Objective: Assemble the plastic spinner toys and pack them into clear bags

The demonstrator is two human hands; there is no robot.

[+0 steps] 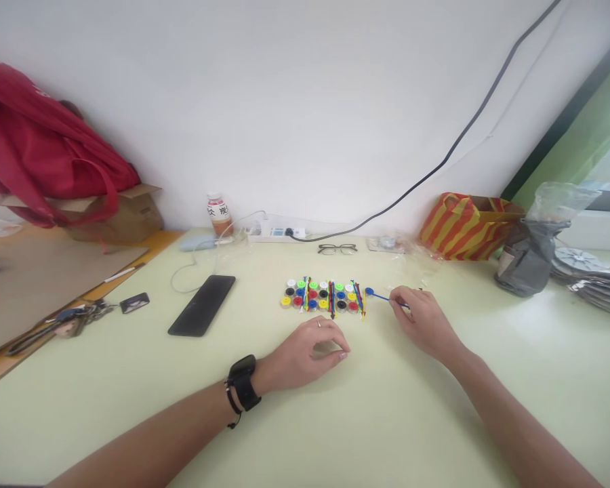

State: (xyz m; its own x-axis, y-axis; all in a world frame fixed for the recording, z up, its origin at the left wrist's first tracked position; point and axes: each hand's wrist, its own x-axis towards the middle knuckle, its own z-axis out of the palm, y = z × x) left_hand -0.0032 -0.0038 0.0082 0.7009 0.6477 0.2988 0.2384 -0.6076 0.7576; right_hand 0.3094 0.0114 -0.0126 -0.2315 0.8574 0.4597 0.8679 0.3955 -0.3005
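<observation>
resting curled on the pale green counter point(335, 420), left hand point(305, 356) pinches nothing visible. right hand point(424, 324) pinches a thin blue round-headed plastic stick point(377, 295) just right of the nearly filled block of small multicoloured round caps point(322, 296); this stick not yet laid in.

Two hands are seen: the left hand point(310, 352) and the right hand point(423, 322). One phone point(202, 305), one pair of glasses point(337, 249) and one bottle point(219, 214) are counted. Small coloured pots point(321, 295) are grouped at 12 o'clock; their exact number cannot be told.
</observation>
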